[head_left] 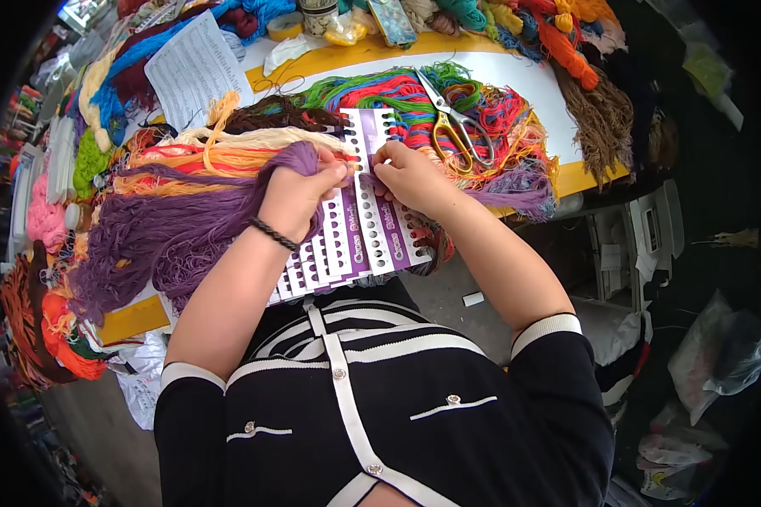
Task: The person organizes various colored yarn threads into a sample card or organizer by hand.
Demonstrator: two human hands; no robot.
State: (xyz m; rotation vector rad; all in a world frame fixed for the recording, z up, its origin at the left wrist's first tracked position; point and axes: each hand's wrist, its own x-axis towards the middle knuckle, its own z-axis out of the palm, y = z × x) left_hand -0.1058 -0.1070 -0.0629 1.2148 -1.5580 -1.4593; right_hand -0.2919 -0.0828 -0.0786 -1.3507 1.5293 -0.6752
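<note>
Purple thread (pixel 169 228) spreads over the left part of the table, and its upper strands run over and through my left hand (pixel 300 186), whose fingers are wrapped round them. My right hand (pixel 406 176) is pinched at the edge of a white and purple punched card (pixel 365 220), with a bit of purple thread at its fingers. The card lies on a stack of similar cards (pixel 313 264) at the table's front edge. Orange and cream threads (pixel 203 160) lie beyond the purple ones. Multicoloured threads (pixel 507 127) spread out to the right of the cards.
Open scissors (pixel 452 122) rest on the threads beyond my right hand. A printed sheet (pixel 196 72) lies at the back left. Skeins of coloured thread (pixel 566 51), a patterned cup (pixel 320 15) and a tape roll (pixel 285 27) line the far side. Plastic bags (pixel 719 355) are at the right.
</note>
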